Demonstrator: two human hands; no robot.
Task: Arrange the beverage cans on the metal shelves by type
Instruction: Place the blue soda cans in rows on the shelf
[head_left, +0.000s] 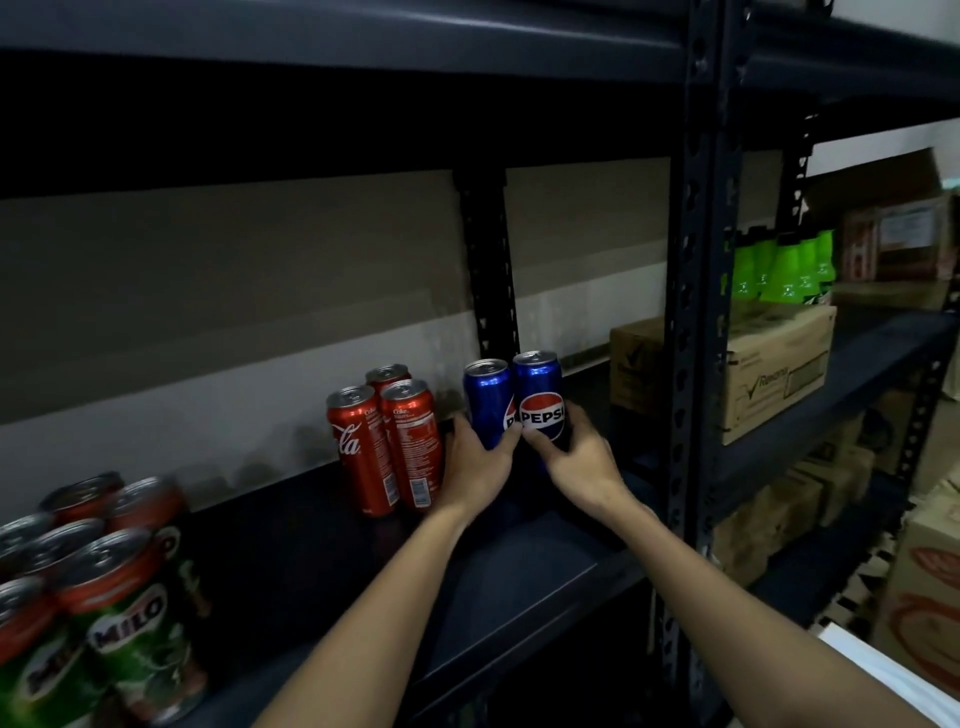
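Note:
Two blue Pepsi cans stand upright side by side on the dark metal shelf (291, 582). My left hand (480, 465) grips the left Pepsi can (485, 397) low down. My right hand (574, 457) grips the right Pepsi can (540, 395) around its lower half. Just left of my left hand stand three red Coca-Cola cans (384, 441) in a tight cluster. Several green and red Milo cans (104, 603) fill the shelf's near left corner.
A perforated steel upright (693, 322) bounds the shelf on the right. Beyond it sit cardboard boxes (774, 369) with green packets (784, 270) on top, and more boxes on lower shelves. Another shelf board (332, 31) hangs overhead.

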